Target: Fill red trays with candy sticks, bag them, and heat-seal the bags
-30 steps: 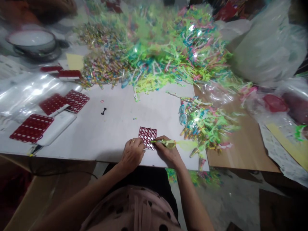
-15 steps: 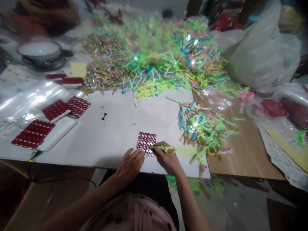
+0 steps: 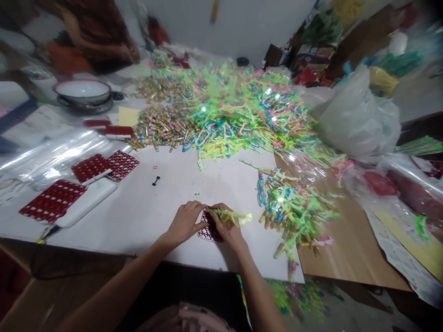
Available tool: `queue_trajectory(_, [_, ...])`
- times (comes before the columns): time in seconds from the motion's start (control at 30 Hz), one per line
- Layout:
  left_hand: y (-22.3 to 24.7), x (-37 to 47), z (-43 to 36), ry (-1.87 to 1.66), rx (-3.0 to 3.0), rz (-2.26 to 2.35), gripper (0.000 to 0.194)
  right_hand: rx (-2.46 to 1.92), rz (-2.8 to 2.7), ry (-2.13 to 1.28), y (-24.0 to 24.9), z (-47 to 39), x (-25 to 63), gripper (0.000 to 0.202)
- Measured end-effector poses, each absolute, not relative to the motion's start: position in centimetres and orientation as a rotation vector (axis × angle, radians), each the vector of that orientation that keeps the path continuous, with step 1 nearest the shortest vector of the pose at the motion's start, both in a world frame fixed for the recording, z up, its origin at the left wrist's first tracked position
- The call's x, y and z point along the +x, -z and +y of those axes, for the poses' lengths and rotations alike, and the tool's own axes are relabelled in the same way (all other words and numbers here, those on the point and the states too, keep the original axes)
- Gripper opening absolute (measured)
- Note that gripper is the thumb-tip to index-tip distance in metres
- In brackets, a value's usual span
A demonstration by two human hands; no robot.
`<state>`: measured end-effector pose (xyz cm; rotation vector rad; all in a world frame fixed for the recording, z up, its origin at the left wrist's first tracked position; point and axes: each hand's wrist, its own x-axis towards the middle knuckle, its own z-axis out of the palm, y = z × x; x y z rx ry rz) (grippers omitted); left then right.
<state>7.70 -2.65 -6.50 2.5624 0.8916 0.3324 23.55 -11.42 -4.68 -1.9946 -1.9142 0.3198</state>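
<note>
A dark red sheet with a grid of holes lies on the white table board, partly hidden under my hands. My left hand holds it at its left and top edge, thumb and fingertips pressed on it. My right hand is closed on a thin stick with a yellow-green ribbon trailing right. The stick's tip is over the sheet's top edge, near my left fingertips; whether it passes through a hole I cannot tell. On the right lies a pile of similar ribboned sticks.
More red sheets lie at the left by a white flat device. Behind are heaps of small striped tubes and bright ribbons. A small black piece lies left of centre. A filled plastic bag stands right. Another person is at far left.
The view has tilted upward. My left hand has shifted from the sheet's lower edge to its top left. My right hand has carried the ribboned stick up to the sheet's top edge.
</note>
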Motion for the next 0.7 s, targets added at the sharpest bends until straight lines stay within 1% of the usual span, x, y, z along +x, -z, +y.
queue_trajectory(0.13, [6.0, 7.9, -2.5, -0.254, 2.567, 0.907, 0.048, -2.040, -1.938, -0.282, 5.0, -10.3, 23.4, 0.029])
queue_trajectory(0.27, [5.4, 8.1, -2.4, -0.193, 2.603, 0.914, 0.050, -2.209, -1.880, -0.326, 3.7, -9.2, 23.2, 0.025])
queue_trajectory(0.47, [5.1, 8.6, -3.1, -0.088, 2.649, 0.996, 0.036, -2.554, -1.778, -0.343, 1.5, -7.2, 20.4, 0.020])
queue_trajectory(0.53, [5.0, 8.8, -3.4, -0.004, 2.680, 1.076, 0.031, -2.550, -1.771, -0.322, 1.8, -7.1, 19.5, 0.023])
queue_trajectory(0.6, [5.0, 8.9, -3.7, 0.024, 2.697, 1.130, 0.031, -2.506, -1.745, -0.324, 2.5, -7.2, 19.4, 0.020])
queue_trajectory(0.7, [5.1, 9.0, -4.1, -0.049, 2.701, 1.139, 0.038, -2.283, -1.792, -0.462, 3.0, -8.1, 21.7, 0.018])
